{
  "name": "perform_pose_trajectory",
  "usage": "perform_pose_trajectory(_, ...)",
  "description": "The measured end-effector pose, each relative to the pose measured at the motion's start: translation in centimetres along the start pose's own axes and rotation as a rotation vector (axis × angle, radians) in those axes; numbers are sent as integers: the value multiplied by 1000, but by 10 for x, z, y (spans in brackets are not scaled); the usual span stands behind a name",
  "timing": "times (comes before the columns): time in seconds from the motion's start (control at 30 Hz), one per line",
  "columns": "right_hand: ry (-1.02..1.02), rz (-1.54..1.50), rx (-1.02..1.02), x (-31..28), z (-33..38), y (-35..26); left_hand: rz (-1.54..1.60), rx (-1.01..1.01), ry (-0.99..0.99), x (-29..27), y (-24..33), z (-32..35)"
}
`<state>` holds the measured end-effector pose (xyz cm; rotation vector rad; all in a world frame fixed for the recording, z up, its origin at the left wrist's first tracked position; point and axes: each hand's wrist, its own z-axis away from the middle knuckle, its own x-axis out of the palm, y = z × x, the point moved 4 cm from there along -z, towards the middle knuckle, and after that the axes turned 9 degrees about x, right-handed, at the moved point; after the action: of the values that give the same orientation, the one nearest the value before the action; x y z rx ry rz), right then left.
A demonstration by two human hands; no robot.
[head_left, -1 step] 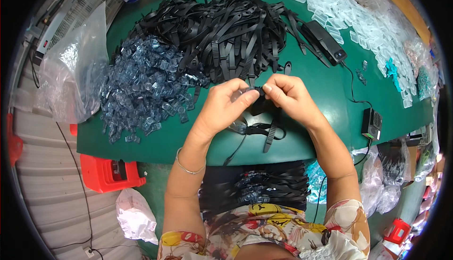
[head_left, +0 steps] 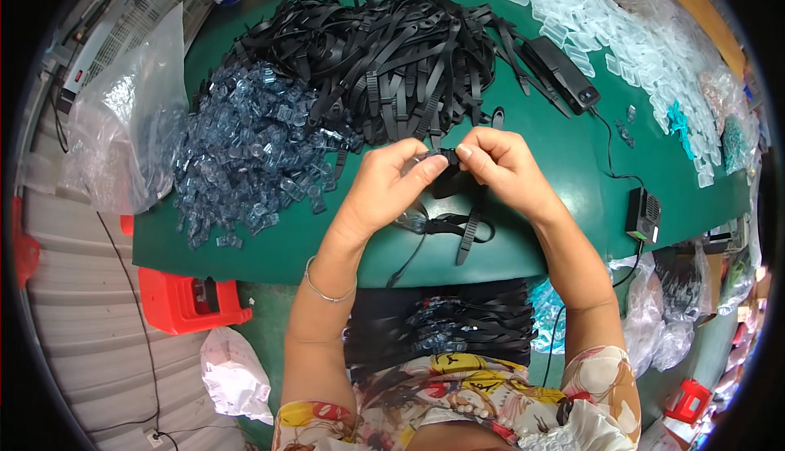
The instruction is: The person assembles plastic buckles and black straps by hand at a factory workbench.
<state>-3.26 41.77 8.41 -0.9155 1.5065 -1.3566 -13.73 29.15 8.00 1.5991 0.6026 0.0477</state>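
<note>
Near the front of the table, my left hand (head_left: pixel 388 181) pinches a small clear plastic buckle, mostly covered by the fingers. My right hand (head_left: pixel 507 171) is closed at the fingertips on the end of a black ribbed strap (head_left: pixel 450 157), which meets the buckle between the two thumbs. Whether the strap is threaded through is hidden. Below the hands lies another black strap (head_left: pixel 468 238) with a clear buckle at its left end. Beyond them is a large heap of black straps (head_left: pixel 392 50). To its left spreads a pile of blue-grey translucent buckles (head_left: pixel 245 144).
Clear plastic pieces (head_left: pixel 646 83) cover the green table's (head_left: pixel 564 238) far right. A black device (head_left: pixel 564 75) is wired to a black adapter (head_left: pixel 644 215). A plastic bag (head_left: pixel 131 124) stands at left, above a red stool (head_left: pixel 184 304). Straps with buckles (head_left: pixel 458 320) lie across my lap.
</note>
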Motion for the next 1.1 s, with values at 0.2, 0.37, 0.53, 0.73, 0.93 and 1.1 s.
perform_pose_trajectory(0.2,-116,-180,36,1,1,0,629,16,-63,1,-1,3)
perform_pose_trajectory(0.37,-215,-478,39,2,1,2,845,36,-156,1,-1,3)
perform_pose_trajectory(0.53,-92,-167,22,0,2,-5,445,167,47,-1,8,1)
perform_pose_trajectory(0.73,-182,-126,38,12,3,-2,267,117,-72,5,3,3)
perform_pose_trajectory(0.93,-264,-183,91,14,5,2,305,118,-109,9,15,3)
perform_pose_trajectory(1.1,-383,-393,105,22,12,-3,628,74,-189,15,10,8)
